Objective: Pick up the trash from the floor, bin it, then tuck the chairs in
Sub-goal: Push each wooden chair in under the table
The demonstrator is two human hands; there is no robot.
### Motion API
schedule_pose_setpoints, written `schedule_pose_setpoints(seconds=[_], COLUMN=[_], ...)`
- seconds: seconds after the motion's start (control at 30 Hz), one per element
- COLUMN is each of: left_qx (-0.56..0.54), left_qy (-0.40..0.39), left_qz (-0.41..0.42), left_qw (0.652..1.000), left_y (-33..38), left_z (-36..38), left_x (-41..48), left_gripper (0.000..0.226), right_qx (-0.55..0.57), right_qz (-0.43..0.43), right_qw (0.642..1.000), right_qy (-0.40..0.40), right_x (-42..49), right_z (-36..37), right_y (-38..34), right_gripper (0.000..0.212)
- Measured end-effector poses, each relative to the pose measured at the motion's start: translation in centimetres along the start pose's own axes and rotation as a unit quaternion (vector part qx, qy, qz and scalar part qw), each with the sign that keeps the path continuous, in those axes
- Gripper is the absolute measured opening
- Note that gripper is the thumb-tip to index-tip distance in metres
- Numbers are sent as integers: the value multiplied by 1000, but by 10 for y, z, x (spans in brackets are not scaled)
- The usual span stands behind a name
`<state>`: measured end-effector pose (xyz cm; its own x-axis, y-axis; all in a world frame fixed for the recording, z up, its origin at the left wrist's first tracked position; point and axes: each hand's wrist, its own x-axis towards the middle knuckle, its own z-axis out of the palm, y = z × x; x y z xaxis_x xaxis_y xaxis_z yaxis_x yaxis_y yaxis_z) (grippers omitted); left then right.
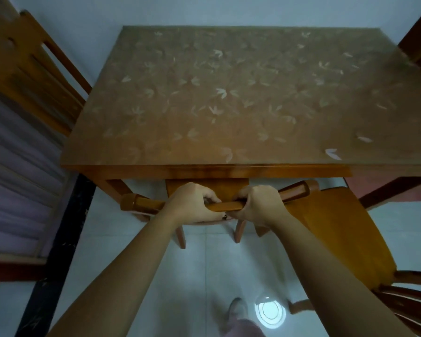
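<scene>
1. Tabletop (229,93): a brown leaf-patterned cover lies on a wooden frame. It sits beyond the fingers, and its near edge overhangs the chair seat just past them. Nothing stands on it.

2. Floor (156,276): pale glossy tiles below the hands, with a bright lamp reflection near the person's foot. No trash is visible on the part in view, so the binning step is judged complete.

3. Second chair (338,239): it stands right of the right fingers, angled away from the table and not tucked in. A third chair (34,69) stands at the far left side of the table.

4. Held chair (212,188): the seat is already under the table edge and the legs are visible below the hands. It is judged nearly home.

5. Left hand (190,203) and right hand (260,203): they are side by side on the top rail (226,206), and each hand's fingers are curled closed over it. A centred two-handed hold suits a straight push.

6. A striped purple covering (15,190) fills the far left.
</scene>
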<state>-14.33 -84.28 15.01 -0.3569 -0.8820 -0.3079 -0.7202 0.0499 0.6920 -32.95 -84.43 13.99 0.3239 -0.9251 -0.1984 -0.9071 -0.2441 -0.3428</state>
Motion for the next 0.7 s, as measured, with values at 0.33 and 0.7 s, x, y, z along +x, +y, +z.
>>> schedule_pose_setpoints(seconds=[0.33,0.7], left_qx=[22,125], left_qy=[33,236], left_qz=[-24,36], left_qw=[999,963], left_y=[9,-9], left_z=[-8,13], left_x=[31,22], left_gripper=[27,48], right_qx=[23,35], right_qz=[-24,-88], right_qw=[999,995], right_qy=[29,12], right_x=[29,29], right_z=[-12,-15], right_y=[17,33], right_gripper=[30,32])
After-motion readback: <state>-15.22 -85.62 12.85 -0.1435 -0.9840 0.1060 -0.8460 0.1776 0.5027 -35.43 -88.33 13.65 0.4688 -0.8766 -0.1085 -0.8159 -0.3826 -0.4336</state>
